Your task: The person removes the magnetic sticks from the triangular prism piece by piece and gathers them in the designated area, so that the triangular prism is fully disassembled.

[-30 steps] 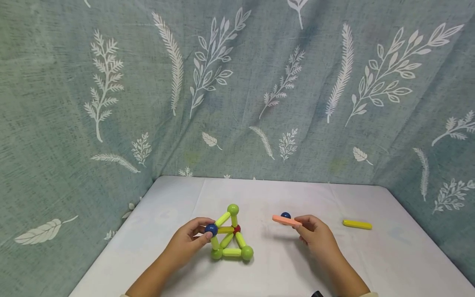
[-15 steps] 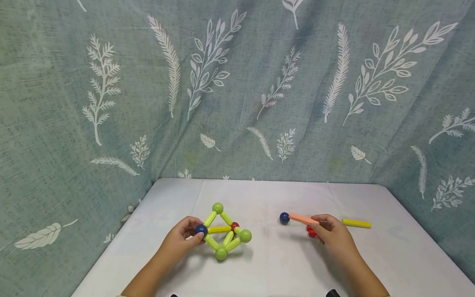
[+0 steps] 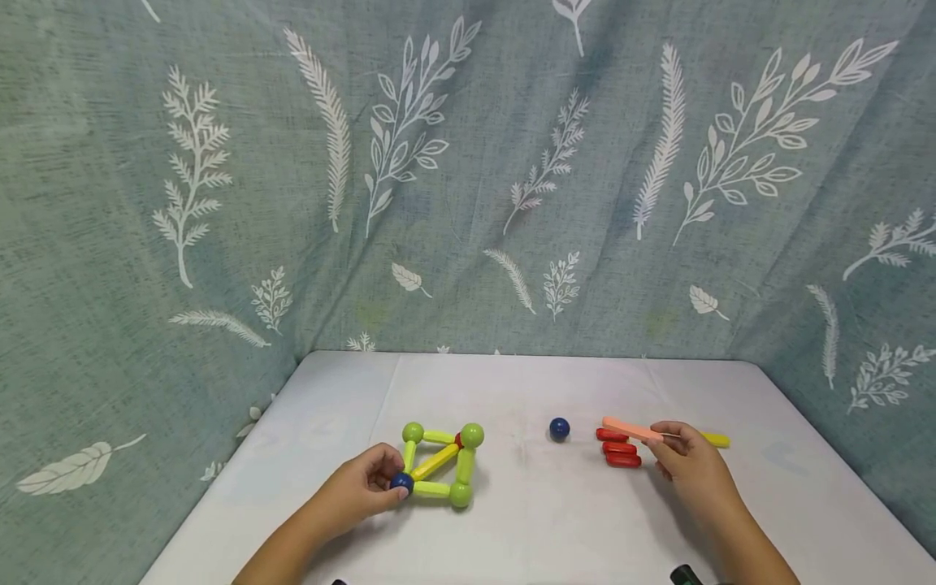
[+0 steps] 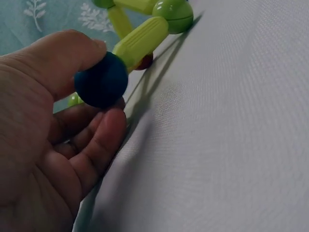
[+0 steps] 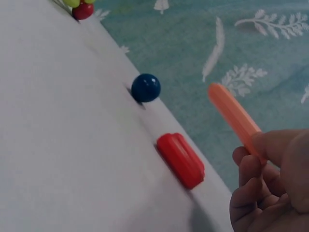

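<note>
1. Where the head camera looks down, the left hand (image 3: 366, 485) pinches a blue ball (image 3: 402, 485), one corner of a frame of rods and balls (image 3: 437, 461) extending rightward from its fingertips.
2. In that same view, the right hand (image 3: 689, 465) pinches an orange stick (image 3: 627, 428); three red rods (image 3: 620, 448) lie just left of its fingers, a loose ball (image 3: 559, 430) farther left, a yellow rod (image 3: 715, 439) partly behind them.
3. In the left wrist view, thumb and curled fingers grip the blue ball; a green rod (image 4: 141, 42) leads away from them to a green ball (image 4: 174, 15).
4. In the right wrist view, the orange stick points up-left from the pinching fingers, apart from the red rods.
</note>
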`<state>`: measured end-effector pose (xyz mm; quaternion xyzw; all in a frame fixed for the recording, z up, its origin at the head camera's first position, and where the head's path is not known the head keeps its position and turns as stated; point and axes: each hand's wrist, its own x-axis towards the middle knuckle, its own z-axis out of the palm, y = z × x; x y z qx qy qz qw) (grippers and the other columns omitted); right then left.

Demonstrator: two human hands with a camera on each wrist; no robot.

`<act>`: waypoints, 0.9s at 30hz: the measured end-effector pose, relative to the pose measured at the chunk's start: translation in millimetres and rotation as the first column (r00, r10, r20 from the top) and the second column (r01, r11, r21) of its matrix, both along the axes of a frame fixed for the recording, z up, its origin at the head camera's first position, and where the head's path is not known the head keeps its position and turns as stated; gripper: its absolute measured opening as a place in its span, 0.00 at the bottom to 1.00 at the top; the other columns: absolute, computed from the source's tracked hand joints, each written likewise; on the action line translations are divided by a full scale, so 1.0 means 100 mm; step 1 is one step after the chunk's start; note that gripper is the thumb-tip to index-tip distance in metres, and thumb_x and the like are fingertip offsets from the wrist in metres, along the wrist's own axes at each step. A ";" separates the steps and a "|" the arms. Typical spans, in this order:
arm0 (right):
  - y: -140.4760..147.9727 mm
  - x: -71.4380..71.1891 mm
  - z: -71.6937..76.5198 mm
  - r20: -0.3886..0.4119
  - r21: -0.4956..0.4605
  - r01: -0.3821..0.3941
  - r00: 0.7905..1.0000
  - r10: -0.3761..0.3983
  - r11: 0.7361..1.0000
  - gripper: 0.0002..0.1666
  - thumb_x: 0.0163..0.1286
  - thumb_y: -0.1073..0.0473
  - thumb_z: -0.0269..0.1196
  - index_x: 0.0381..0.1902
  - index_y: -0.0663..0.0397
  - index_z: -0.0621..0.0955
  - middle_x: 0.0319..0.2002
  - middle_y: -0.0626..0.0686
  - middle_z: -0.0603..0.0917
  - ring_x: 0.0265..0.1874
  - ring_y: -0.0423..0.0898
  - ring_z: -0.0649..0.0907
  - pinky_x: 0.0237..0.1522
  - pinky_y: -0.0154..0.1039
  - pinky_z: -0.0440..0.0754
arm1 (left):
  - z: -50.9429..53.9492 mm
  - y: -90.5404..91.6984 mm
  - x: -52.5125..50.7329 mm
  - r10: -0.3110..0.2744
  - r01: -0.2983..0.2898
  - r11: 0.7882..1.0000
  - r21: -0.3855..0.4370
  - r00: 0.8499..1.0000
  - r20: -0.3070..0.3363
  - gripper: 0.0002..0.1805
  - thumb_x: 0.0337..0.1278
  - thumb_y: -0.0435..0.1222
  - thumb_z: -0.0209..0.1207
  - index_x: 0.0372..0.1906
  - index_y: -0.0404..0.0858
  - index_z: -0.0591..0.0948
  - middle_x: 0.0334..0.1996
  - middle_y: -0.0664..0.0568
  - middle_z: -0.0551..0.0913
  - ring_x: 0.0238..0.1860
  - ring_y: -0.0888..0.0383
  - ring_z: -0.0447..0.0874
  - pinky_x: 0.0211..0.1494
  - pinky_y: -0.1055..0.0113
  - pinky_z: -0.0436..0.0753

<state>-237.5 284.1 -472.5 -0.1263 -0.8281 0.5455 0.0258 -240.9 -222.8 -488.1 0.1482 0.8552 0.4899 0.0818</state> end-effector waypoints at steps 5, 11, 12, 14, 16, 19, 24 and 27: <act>0.14 -0.01 -0.06 0.003 -0.040 0.018 1.000 -0.018 0.999 0.26 0.79 0.50 0.63 0.67 0.57 0.74 0.48 0.54 0.88 0.34 0.47 0.78 0.33 0.38 0.79 | 0.00 -0.02 0.00 -0.055 0.056 0.998 -0.016 0.998 0.021 0.32 0.56 0.39 0.77 0.62 0.40 0.75 0.39 0.49 0.82 0.36 0.58 0.79 0.36 0.69 0.81; 0.32 -0.01 -0.13 0.012 -0.014 0.028 1.000 -0.028 1.000 0.29 0.79 0.45 0.62 0.69 0.54 0.74 0.46 0.53 0.86 0.35 0.47 0.78 0.33 0.39 0.79 | 0.01 -0.02 0.00 -0.068 0.069 0.990 -0.120 0.998 0.012 0.29 0.58 0.43 0.76 0.64 0.45 0.80 0.40 0.52 0.82 0.37 0.57 0.78 0.37 0.68 0.80; 0.35 -0.01 -0.14 0.015 -0.015 0.036 0.999 -0.036 0.999 0.29 0.80 0.45 0.62 0.70 0.53 0.74 0.47 0.53 0.85 0.35 0.47 0.78 0.33 0.38 0.79 | 0.01 -0.02 0.00 -0.072 0.072 0.988 -0.135 0.997 0.009 0.28 0.58 0.44 0.75 0.63 0.47 0.81 0.40 0.52 0.82 0.37 0.57 0.78 0.37 0.68 0.80; 0.42 0.00 -0.17 0.017 -0.024 0.050 0.999 -0.049 0.998 0.31 0.80 0.45 0.61 0.72 0.53 0.73 0.48 0.54 0.84 0.36 0.47 0.78 0.33 0.39 0.80 | 0.01 0.00 0.00 -0.074 0.075 0.986 -0.149 0.997 0.011 0.25 0.59 0.45 0.75 0.61 0.51 0.83 0.40 0.53 0.82 0.39 0.56 0.77 0.38 0.67 0.80; 0.50 0.00 -0.19 0.031 -0.026 0.062 0.998 -0.061 0.998 0.32 0.80 0.43 0.61 0.73 0.52 0.73 0.49 0.53 0.83 0.36 0.46 0.78 0.33 0.38 0.81 | 0.02 0.01 0.00 -0.075 0.076 0.985 -0.156 0.997 0.015 0.23 0.59 0.47 0.75 0.59 0.54 0.84 0.41 0.53 0.82 0.40 0.55 0.77 0.39 0.67 0.79; 0.61 0.00 -0.22 0.066 -0.020 0.063 0.996 -0.061 0.998 0.36 0.79 0.39 0.61 0.74 0.53 0.71 0.47 0.52 0.81 0.35 0.46 0.78 0.32 0.39 0.80 | 0.02 0.02 0.00 -0.074 0.076 0.985 -0.157 0.997 0.020 0.22 0.59 0.47 0.75 0.57 0.55 0.85 0.41 0.53 0.81 0.40 0.55 0.77 0.39 0.67 0.79; 0.74 -0.01 -0.23 0.114 -0.011 0.041 0.993 -0.040 0.999 0.42 0.78 0.35 0.58 0.77 0.55 0.68 0.51 0.48 0.82 0.39 0.46 0.78 0.37 0.37 0.82 | 0.02 0.02 0.01 -0.082 0.085 0.982 -0.170 0.996 0.026 0.21 0.60 0.47 0.74 0.58 0.55 0.85 0.40 0.53 0.81 0.40 0.55 0.77 0.38 0.67 0.79; 0.79 -0.01 -0.22 0.123 0.004 0.042 0.992 -0.042 0.999 0.42 0.80 0.34 0.56 0.77 0.56 0.66 0.47 0.49 0.82 0.39 0.46 0.77 0.37 0.38 0.81 | 0.03 0.02 0.01 -0.092 0.096 0.979 -0.179 0.995 0.030 0.21 0.60 0.47 0.74 0.58 0.56 0.85 0.41 0.54 0.81 0.40 0.55 0.77 0.39 0.67 0.79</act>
